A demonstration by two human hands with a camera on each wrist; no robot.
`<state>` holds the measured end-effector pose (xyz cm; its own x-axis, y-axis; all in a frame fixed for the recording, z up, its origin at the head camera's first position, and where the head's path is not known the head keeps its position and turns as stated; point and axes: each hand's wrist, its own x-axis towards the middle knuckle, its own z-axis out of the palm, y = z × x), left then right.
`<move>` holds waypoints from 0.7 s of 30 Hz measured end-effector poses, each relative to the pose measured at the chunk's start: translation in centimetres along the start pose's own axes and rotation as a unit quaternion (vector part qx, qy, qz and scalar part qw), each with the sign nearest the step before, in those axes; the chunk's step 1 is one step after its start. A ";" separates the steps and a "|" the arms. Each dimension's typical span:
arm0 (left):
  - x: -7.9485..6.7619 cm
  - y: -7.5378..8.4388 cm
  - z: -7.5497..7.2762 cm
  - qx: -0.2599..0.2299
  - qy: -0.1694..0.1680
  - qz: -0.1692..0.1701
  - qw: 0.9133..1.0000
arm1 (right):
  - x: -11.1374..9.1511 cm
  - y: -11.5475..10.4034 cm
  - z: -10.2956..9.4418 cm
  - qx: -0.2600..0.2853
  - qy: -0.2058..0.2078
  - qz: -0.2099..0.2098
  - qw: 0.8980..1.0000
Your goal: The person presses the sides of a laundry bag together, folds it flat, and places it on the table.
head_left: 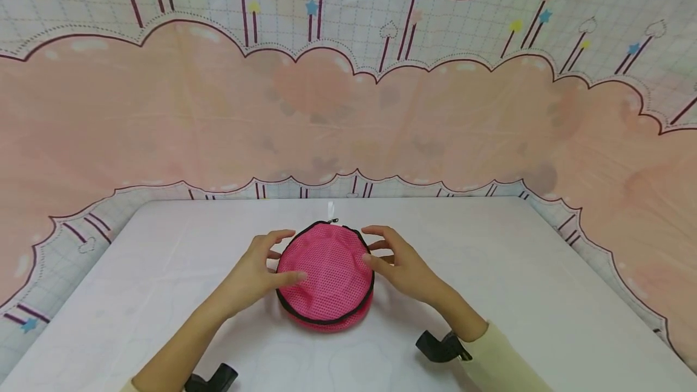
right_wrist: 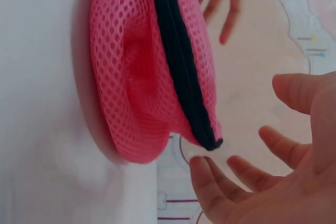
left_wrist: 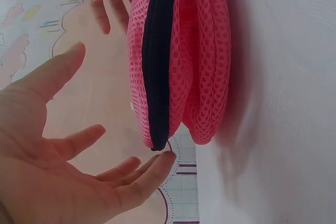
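Observation:
A round pink mesh pouch (head_left: 327, 274) lies on the white table, with a black zipper band (left_wrist: 159, 66) around its upper edge. At its far side sits a small zipper pull (head_left: 333, 221). My left hand (head_left: 267, 265) is at the pouch's left side, fingers spread, thumb over the top face. On the opposite side my right hand (head_left: 400, 265) has its fingers loosely bent and its thumb near the edge. Both wrist views show gaps between the nearer hand's fingers and the mesh. Below the zipper, the soft side wall folds inward in the right wrist view.
The white table (head_left: 468, 259) spreads out around the pouch. Behind it hangs a cloth (head_left: 354, 132) printed with peach clouds, candles and stars. Black wrist-camera mounts (head_left: 438, 346) sit at both wrists, beside pale sleeves (head_left: 503, 362).

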<state>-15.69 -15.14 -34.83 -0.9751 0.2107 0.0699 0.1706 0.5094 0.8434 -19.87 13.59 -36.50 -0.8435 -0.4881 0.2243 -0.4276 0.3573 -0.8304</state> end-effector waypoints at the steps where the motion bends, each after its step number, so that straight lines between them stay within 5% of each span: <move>1: 0.0 0.0 0.0 0.003 0.002 0.010 1.000 | 0.0 0.0 0.1 -0.003 0.005 -0.011 1.000; 9: 0.0 0.0 1.2 0.063 0.021 0.086 0.994 | -0.3 -1.7 1.4 -0.028 0.036 -0.095 0.994; 21: 0.1 -0.6 2.4 0.076 -0.008 0.114 0.991 | -0.3 -1.4 2.5 -0.116 0.028 -0.168 0.979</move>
<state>-15.54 -13.40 -36.59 -0.9066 0.3470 0.2402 0.4068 0.5670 0.7163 -18.16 11.26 -36.67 -0.6562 -0.5672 0.4976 -0.7408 0.3589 -0.5678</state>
